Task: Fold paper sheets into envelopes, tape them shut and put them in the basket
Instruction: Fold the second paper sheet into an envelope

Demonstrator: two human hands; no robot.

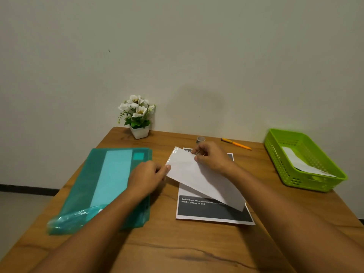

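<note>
Though half-hidden, caption point(194, 201): "pillows on bed"

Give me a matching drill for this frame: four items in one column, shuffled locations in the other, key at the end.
Items:
1. green basket
2. orange pen
3. teal folder
4. flower pot

Locations:
A. back left corner of the table, against the wall
B. table's right edge, white paper lying inside
C. left part of the table, partly under the left forearm
D. far side of the table, beyond the right hand

Pairs: 1-B, 2-D, 3-C, 4-A
</note>
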